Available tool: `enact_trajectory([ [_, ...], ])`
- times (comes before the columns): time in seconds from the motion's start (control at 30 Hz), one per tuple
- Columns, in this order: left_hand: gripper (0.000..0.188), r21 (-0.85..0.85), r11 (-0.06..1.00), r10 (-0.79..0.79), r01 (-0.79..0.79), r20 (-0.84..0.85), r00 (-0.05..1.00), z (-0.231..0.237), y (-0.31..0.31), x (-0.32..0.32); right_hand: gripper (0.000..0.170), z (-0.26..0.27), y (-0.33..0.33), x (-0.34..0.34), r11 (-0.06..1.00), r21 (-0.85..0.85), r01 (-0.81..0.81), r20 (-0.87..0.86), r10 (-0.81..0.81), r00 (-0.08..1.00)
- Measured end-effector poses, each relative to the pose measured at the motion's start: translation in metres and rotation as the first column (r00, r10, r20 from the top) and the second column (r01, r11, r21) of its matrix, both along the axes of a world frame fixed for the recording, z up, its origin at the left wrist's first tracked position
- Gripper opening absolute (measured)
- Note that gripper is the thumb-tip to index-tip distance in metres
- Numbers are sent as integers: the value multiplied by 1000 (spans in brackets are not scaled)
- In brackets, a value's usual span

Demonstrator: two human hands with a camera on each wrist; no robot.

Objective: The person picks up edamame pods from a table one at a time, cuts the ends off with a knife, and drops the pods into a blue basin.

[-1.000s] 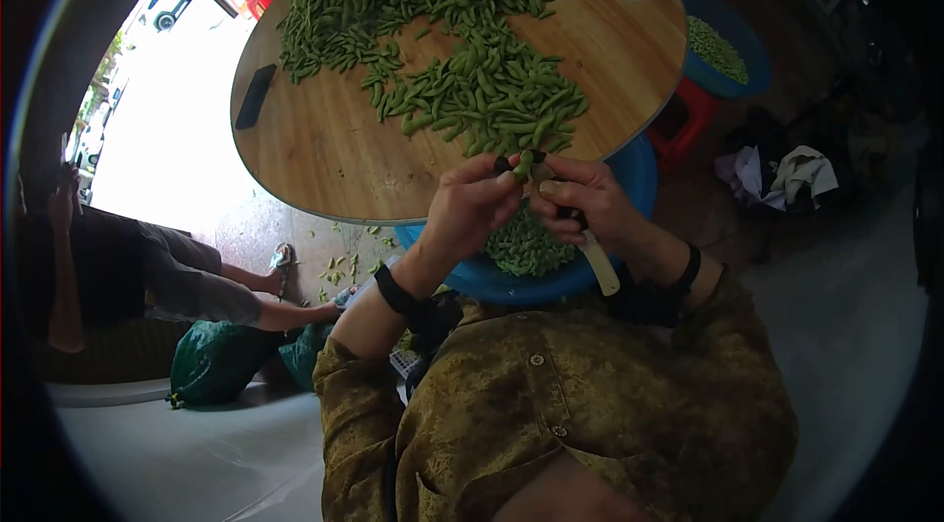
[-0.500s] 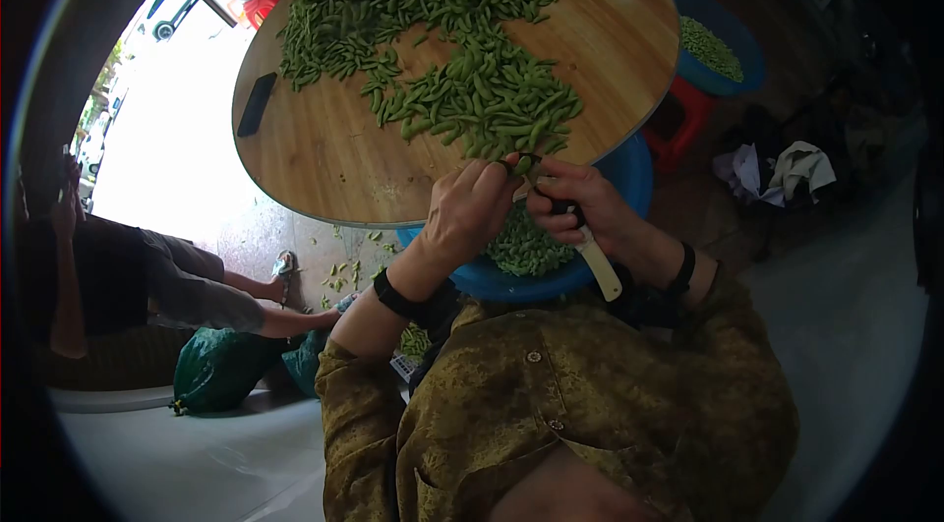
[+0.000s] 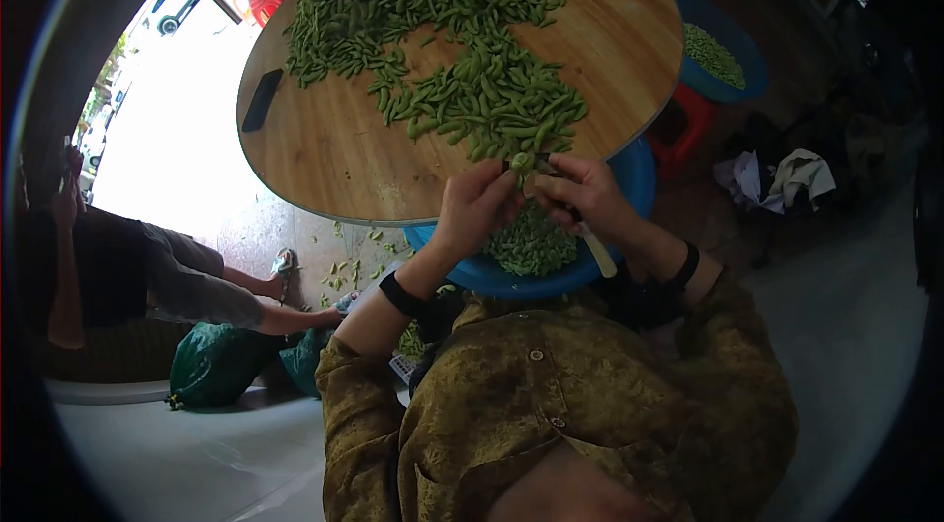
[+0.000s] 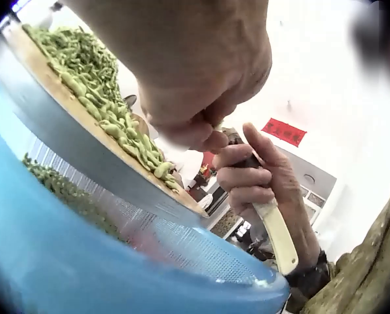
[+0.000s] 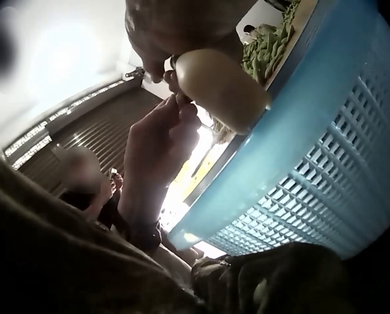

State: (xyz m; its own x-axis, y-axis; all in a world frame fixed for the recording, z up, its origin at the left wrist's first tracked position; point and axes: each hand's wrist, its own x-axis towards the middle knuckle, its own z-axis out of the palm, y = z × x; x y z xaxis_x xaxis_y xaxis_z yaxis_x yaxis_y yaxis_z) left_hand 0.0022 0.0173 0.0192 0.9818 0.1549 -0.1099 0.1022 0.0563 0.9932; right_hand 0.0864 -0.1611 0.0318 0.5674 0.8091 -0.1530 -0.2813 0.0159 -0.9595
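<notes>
At the table's front edge, both hands meet fingertip to fingertip. My left hand [image 3: 475,207] pinches a green soybean pod [image 3: 521,163]. My right hand [image 3: 593,200] has its fingers curled round a knife with a cream handle [image 4: 278,239], its thumb close by the pod. The handle slants down toward the right wrist; the blade is hidden among the fingers. Just beyond the hands lies a pile of soybean pods [image 3: 492,99] on the round wooden table [image 3: 344,158]. Beneath the hands, a blue basket [image 5: 306,163] holds shelled green beans [image 3: 531,245].
A dark phone-like slab [image 3: 262,100] lies at the table's left. Another blue basin [image 3: 752,60] with beans rests on a red stool [image 3: 688,119]. A person in shorts [image 3: 197,276] is at the left, near green sacks [image 3: 221,365]; pods are scattered on the floor.
The pod between the hands now shows a rounder, paler green face at the fingertips. The right thumb has shifted and the knife handle has moved slightly up. Both hands stay above the basket.
</notes>
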Motion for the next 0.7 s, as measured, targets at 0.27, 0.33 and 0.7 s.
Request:
enact_trajectory([
  [0.27, 17, 381, 924, -32, -36, 171, 985, -10, -5, -7, 23, -6, 16, 7, 978, -43, 202, 544, -147, 826],
  [0.33, 15, 447, 892, -31, -60, 194, 981, -7, -9, -10, 24, -10, 15, 9, 982, -74, 172, 555, -103, 825],
  [0.7, 17, -11, 1000, 14, -15, -68, 998, -15, -5, -7, 23, -2, 9, 17, 987, -161, -14, 633, 114, 766],
])
